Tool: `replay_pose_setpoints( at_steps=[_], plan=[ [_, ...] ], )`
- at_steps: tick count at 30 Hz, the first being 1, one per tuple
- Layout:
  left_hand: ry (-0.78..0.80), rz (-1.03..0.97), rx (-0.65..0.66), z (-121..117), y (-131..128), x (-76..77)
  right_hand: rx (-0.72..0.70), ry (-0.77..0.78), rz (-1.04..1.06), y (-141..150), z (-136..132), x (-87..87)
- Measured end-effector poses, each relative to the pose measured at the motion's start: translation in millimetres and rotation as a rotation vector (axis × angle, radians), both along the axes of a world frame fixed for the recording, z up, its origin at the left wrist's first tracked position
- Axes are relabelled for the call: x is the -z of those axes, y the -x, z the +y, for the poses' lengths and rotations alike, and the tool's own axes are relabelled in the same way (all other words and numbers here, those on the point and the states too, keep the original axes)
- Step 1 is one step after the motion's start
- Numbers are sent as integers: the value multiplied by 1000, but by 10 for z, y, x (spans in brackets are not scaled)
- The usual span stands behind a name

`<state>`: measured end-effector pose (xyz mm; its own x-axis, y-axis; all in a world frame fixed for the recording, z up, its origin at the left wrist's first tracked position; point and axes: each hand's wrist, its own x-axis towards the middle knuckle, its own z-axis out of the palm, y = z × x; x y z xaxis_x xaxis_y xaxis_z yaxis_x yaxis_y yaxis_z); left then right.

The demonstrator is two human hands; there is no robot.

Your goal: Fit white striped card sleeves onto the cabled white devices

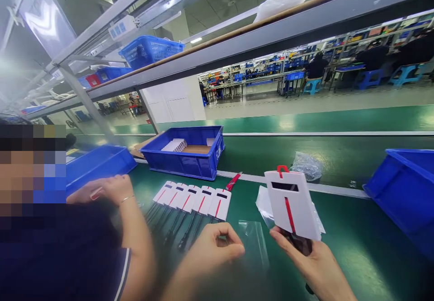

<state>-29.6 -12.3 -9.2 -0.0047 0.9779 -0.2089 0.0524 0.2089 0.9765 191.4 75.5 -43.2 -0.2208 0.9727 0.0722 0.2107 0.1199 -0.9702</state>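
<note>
My right hand grips a flat white packaging card by its lower end and holds it upright. The card has a red stripe, a dark window and a red tab on top; a dark part shows beneath it between my fingers. My left hand is closed, thumb and fingers curled together, near a clear plastic bag. Whatever it pinches is hidden. To its upper left, several similar white cards lie overlapping in a row, black cables trailing from them. Behind the raised card lie white sheets or bags.
A red cutter knife lies beyond the row, before a blue crate with white pieces. Another blue crate stands at right. Crumpled plastic sits on the green surface. At left, a co-worker's hand works close by; a shelf crosses overhead.
</note>
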Motion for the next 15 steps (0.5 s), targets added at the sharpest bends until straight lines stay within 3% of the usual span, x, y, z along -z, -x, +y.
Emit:
replay_pose_setpoints(
  at_steps=[6,11,15],
  plan=[
    [-111,199,-100,-88,-364,-147,-148,26,5,84,-127,-38],
    [5,77,-8,-92,-469,-57,-187,66,49,127,-152,22],
    [74,13,95,-133,-427,-38,-181,62,81,62,-76,-91]
  ],
)
